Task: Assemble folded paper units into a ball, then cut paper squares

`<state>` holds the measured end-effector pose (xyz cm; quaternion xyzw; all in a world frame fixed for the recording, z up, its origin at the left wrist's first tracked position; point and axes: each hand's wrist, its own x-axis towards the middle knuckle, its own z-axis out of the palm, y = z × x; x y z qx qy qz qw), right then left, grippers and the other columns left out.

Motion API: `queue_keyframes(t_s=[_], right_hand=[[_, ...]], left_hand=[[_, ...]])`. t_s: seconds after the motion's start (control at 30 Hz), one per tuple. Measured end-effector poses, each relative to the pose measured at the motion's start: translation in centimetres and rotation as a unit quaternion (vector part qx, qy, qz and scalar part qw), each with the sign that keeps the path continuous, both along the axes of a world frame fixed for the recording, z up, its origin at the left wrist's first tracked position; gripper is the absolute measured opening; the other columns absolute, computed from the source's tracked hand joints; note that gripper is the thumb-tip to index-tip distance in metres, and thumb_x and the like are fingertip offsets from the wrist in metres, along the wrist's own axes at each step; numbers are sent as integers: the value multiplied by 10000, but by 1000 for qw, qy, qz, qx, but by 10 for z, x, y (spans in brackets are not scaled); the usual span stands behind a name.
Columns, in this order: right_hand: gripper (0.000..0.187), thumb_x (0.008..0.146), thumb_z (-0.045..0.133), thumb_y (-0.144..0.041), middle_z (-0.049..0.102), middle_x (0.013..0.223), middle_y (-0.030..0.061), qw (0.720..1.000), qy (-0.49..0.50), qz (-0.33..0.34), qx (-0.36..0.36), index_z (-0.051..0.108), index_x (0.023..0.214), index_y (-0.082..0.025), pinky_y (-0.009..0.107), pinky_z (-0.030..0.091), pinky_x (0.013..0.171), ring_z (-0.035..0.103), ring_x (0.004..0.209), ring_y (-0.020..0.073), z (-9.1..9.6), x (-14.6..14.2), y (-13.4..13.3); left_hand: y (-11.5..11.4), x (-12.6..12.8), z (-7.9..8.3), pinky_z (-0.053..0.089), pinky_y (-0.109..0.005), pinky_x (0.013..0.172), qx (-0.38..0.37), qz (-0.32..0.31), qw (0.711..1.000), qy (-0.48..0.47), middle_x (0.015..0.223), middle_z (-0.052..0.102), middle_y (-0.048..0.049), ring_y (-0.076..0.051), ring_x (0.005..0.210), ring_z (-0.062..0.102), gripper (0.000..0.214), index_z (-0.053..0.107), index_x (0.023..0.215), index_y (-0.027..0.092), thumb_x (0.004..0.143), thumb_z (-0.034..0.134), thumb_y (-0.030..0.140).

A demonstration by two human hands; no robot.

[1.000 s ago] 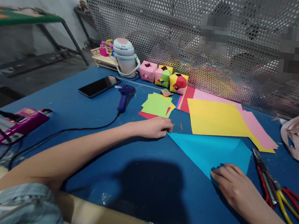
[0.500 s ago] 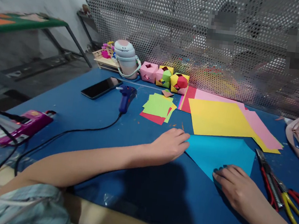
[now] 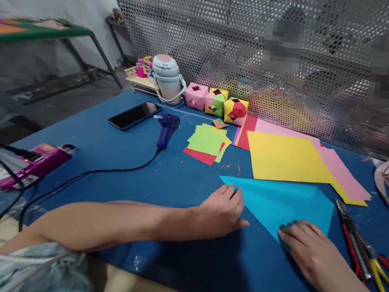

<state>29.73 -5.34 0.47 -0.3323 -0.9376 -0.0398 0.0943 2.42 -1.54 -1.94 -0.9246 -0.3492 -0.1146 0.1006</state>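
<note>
A light blue sheet of paper, folded into a triangle, lies on the blue table. My left hand rests flat on the folded edge near its left corner, fingers stretched out. My right hand presses its spread fingertips on the paper's lower corner. Neither hand holds anything.
Yellow and pink sheets lie behind the blue paper, a stack of green and red squares to their left. A blue glue gun, a phone, paper cubes, a bottle, a utility knife and pliers lie around.
My left hand slid from the paper's far left corner back along the folded edge toward me. My right hand stayed on the lower corner.
</note>
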Motion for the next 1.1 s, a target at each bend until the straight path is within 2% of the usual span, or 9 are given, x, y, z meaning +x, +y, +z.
queue_keyframes(t_s=[0.2,0.33,0.47,0.6,0.7,0.93,1.1], right_hand=[[316,960,356,-145,672,900,76,1000,-11,14,7,643,1087,-183,388,444,822,593,836,221,3,1,2],[290,954,376,-146,678,909,76,999,-24,28,6,642,1062,-184,367,452,807,599,825,210,9,1,4],[294,941,375,-134,670,886,82,1000,-28,7,4,647,1038,-187,374,450,800,598,819,215,10,-1,3],[282,942,371,-125,660,882,89,999,-46,-1,-19,639,1016,-164,370,439,800,588,834,217,13,-4,1],[271,952,367,-143,651,884,87,998,-59,-15,-34,634,995,-167,367,423,807,573,848,217,15,-7,0],[296,919,398,-115,594,794,67,995,-90,-33,-24,618,1111,-169,357,395,768,521,770,218,19,-14,-1],[245,929,421,-133,600,807,65,995,-91,-22,-32,642,1027,-173,338,379,733,521,753,209,19,-14,0]], left_hand=[[-3,-2,1,447,-492,875,18,16,1000,3,1118,622,-234,-365,1033,591,564,644,1053,65,921,401,557],[1,-7,4,450,-516,870,27,31,999,8,1012,650,-209,-359,971,614,514,659,1006,92,905,448,549],[6,-11,7,455,-504,855,34,50,998,15,904,653,-184,-329,896,624,504,668,942,100,910,441,549],[14,-11,13,460,-454,758,-17,52,998,36,810,632,-161,-295,804,612,522,664,901,103,939,380,540],[21,-8,18,441,-420,711,-64,70,994,46,818,621,-171,-293,787,603,552,660,888,94,953,339,539],[25,-1,24,412,-368,677,-104,100,987,75,827,610,-173,-288,780,604,564,653,901,79,936,367,564],[24,14,35,432,-359,654,-150,126,975,102,870,625,-214,-321,799,633,659,658,960,34,897,392,634]])
